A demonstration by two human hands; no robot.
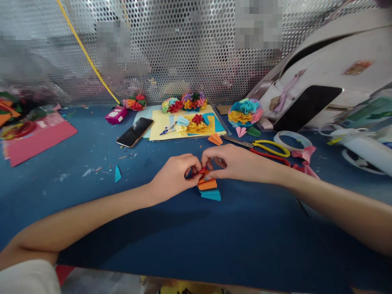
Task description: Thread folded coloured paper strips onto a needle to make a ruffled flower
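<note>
Near the middle of the table, my left hand (pixel 177 174) and my right hand (pixel 225 162) meet with fingertips pinched together. Between them is a small layered paper piece (pixel 209 183), with red at the top, orange folds under it and a blue pleated end (pixel 211 194) fanning toward me. Both thumbs press on the red part; my fingers partly hide it. Just beyond my right hand lies a loose orange folded paper (pixel 215 139). Scissors (pixel 269 149) with yellow and red handles rest behind my right forearm.
At the back stand ruffled paper flowers (pixel 246 112) and a yellow sheet (pixel 156 126) bearing small paper pieces. A phone (pixel 134 132), a purple box (pixel 116 114) and pink paper (pixel 39 139) lie leftward. Rightward are a tape roll (pixel 293 141), a black phone (pixel 308 107) and a pale bag (pixel 330 53).
</note>
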